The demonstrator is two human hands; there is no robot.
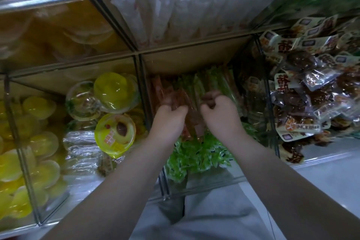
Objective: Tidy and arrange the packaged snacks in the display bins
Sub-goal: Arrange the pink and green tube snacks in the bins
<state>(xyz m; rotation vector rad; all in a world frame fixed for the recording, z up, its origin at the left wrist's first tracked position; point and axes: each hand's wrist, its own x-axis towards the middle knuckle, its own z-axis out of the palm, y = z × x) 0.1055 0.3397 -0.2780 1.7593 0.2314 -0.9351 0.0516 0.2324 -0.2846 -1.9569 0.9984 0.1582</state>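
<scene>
Clear acrylic, centre bin (187, 62): head view, the only view; both my forearms reach into it from the near side.
Red stick packets (183, 101): task item; standing at the far left of the centre bin, several of them in my grip.
Left hand (169, 121): fingers wrapped round a bunch of the red stick packets, held roughly upright.
Right hand (220, 111): fingers curled just beside the left hand, against the green stick packets (206, 82); blur prevents confirming whether a packet is pinched. I cannot tell.
Green crinkled packets (194, 154): loose heap at the near end of the same bin, under my wrists.
Neighbouring bins: yellow jelly cups (115, 87) to the left, brown packets (303, 101) to the right, each behind a clear divider.
Risk, slip: judged likely if the bunch is released unsupported; slick film packets would fan out and fall flat.
Risk, mixing: red and green sticks touch; a careless push would interleave the rows.
Risk, knock: my wrists could drag the near green heap over the front rim.
</scene>
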